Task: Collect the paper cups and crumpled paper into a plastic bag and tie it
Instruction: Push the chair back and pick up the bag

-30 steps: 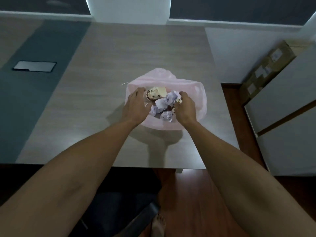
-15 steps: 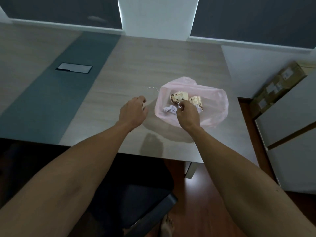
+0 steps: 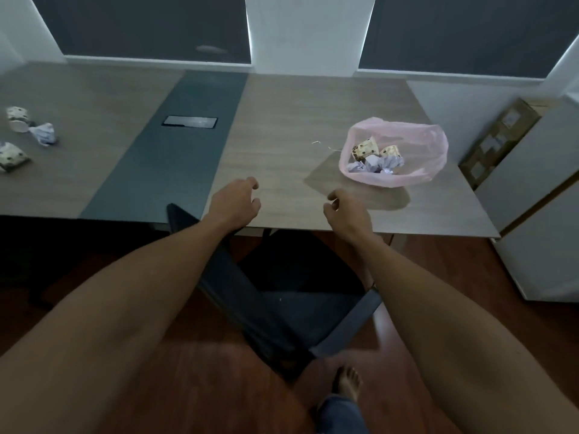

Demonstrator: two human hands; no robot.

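Pink plastic bag (image 3: pixel 416 151) lying open on right part of wooden table (image 3: pixel 282 120), mouth turned toward near-left, long axis running left to right. Inside: two spotted paper cups (image 3: pixel 365 148) tipped on their sides, crumpled paper (image 3: pixel 369 166) heaped in front of them. Far left on table: more cups (image 3: pixel 17 119) and a paper ball (image 3: pixel 44 134), well apart from bag. Left hand (image 3: pixel 235 205) and right hand (image 3: pixel 346 211) over near table edge, fingers loosely curled, holding nothing. Dark chair (image 3: pixel 282 302) below.

No legible txt, labels or nos. anywhere.
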